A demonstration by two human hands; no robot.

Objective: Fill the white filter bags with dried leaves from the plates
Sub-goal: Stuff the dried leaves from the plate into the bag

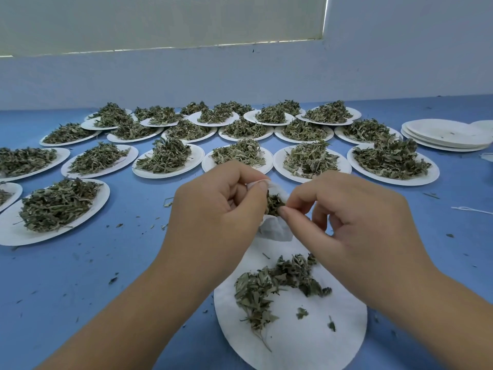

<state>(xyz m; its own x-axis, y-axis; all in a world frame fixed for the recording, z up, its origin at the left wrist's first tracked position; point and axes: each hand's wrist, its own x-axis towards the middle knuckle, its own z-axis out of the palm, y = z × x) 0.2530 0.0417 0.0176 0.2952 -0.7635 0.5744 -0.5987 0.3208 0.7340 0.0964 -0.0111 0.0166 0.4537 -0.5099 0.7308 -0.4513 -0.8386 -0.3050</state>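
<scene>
White plates (290, 340); green leaves (269, 287); blue table (93, 276).

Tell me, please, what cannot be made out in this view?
- Head view: filter bag, how full; the left hand holding it and the right hand pinching leaves cover most of it.
- Head view: near plate, front rim cut off by the bottom edge.
- Head view: white thing at the right edge, cut off.

Blue tabletop (80, 276), running from six o'clock up past the centre of the view. Pale bluish wall (400, 62) behind it, from nine across to three o'clock. At twelve o'clock, a cream window blind (160, 20), thin lines of daylight along its lower and right edges. At three o'clock, on the tabletop, a loose length of white string (465, 208).
</scene>
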